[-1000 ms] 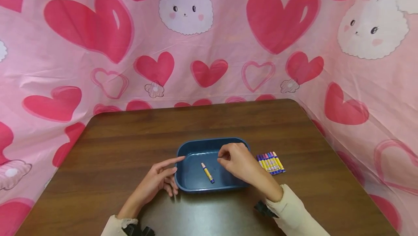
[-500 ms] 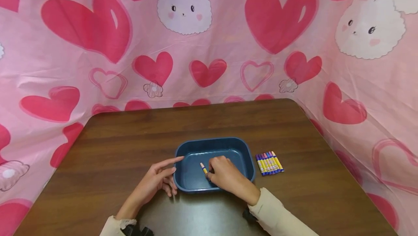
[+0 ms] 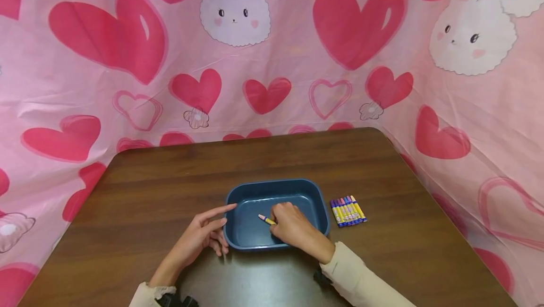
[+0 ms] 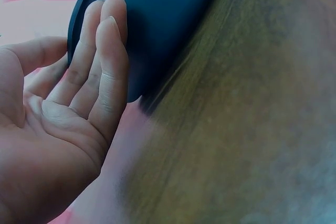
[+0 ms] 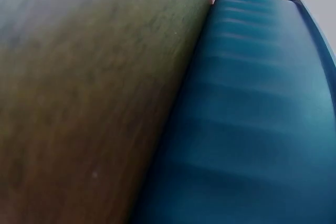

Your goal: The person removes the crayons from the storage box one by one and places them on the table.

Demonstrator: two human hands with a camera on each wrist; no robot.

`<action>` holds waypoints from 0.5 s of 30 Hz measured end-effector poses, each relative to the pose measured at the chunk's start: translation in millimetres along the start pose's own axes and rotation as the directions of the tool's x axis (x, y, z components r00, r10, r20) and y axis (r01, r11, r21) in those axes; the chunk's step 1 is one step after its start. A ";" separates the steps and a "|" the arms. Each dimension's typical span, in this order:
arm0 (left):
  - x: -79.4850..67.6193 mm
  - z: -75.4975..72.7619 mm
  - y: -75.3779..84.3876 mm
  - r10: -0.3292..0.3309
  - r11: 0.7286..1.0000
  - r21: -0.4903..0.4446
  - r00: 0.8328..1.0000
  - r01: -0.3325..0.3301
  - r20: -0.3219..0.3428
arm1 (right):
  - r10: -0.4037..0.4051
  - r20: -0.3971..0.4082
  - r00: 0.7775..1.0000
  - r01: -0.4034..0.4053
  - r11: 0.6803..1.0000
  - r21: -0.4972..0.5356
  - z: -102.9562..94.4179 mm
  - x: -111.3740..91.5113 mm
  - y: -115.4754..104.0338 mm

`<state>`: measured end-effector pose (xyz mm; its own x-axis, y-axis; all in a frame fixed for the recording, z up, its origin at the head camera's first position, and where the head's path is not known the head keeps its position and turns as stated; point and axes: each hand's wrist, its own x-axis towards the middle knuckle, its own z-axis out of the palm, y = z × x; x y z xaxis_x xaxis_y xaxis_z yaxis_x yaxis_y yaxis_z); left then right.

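A blue tray (image 3: 248, 236) stands on the wooden table. Inside it lies a single crayon (image 3: 265, 219) with a pale pink tip and yellow wrapper. My right hand (image 3: 295, 225) reaches over the tray's front side and pinches the crayon's lower end, hiding that part. At the tray's left end, my left hand (image 3: 201, 235) touches the rim with its extended index finger. The left wrist view has the left hand (image 4: 79, 93) with fingers nearly straight against the tray wall (image 4: 152, 19). Only the tray's outer side (image 5: 247, 114) fills the right wrist view; the right hand is out of sight there.
To the tray's right, several crayons (image 3: 348, 211) lie side by side in a tidy row on the table (image 3: 191, 174). A pink cloth (image 3: 272, 123) printed with hearts and rabbits hangs behind and along both sides.
My right hand has come down and left into the tray and taken the crayon's lower end. The crayon has turned toward a flatter angle. The left hand keeps its place.
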<state>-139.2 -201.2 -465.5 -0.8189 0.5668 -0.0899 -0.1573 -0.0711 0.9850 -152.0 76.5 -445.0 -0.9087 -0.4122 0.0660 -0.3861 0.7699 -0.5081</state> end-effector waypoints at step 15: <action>0.1 -0.2 -0.2 -0.001 1.000 -0.011 1.000 0.001 0.001 | -0.081 -0.007 0.997 0.081 0.997 -0.007 -0.2 1.9 0.2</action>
<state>-139.4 -201.3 -465.7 -0.8180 0.5681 -0.0902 -0.1641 -0.0801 0.9832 -153.8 75.9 -444.8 -0.8754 -0.4701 0.1128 -0.4597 0.7374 -0.4949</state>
